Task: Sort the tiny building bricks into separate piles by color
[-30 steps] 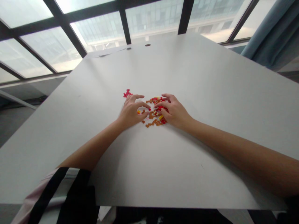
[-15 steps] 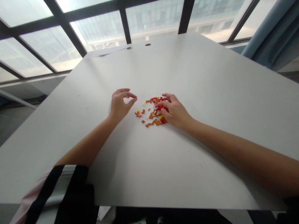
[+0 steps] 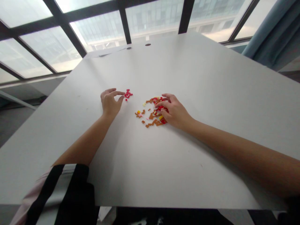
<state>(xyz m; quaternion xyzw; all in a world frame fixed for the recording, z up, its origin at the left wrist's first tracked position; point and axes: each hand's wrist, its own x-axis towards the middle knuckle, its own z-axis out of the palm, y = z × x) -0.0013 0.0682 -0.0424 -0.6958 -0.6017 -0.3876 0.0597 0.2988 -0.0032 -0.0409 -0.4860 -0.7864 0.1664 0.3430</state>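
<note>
On the white table (image 3: 145,162) lies a loose pile of small building bricks (image 3: 156,122), mostly brown, with red, yellow and a few pink ones. My right hand (image 3: 177,112) rests at the right side of this pile. Its fingers are bent and apart over red bricks, and part of the pile is hidden under them. Farther left sits a small cluster of red bricks (image 3: 127,93). My left hand (image 3: 111,101) is beside that cluster, index finger and thumb at its left edge with a small gap between the tips. I see nothing held there.
Windows with dark frames (image 3: 123,22) run behind the far edge of the table. Two dark round holes (image 3: 147,44) and a flat sheet (image 3: 104,53) are near that edge. A blue curtain (image 3: 274,37) hangs at the right.
My left hand has moved left, away from the main pile, and its fingertips have parted. The red cluster, mostly hidden behind that hand before, now shows. My right hand has stayed almost still.
</note>
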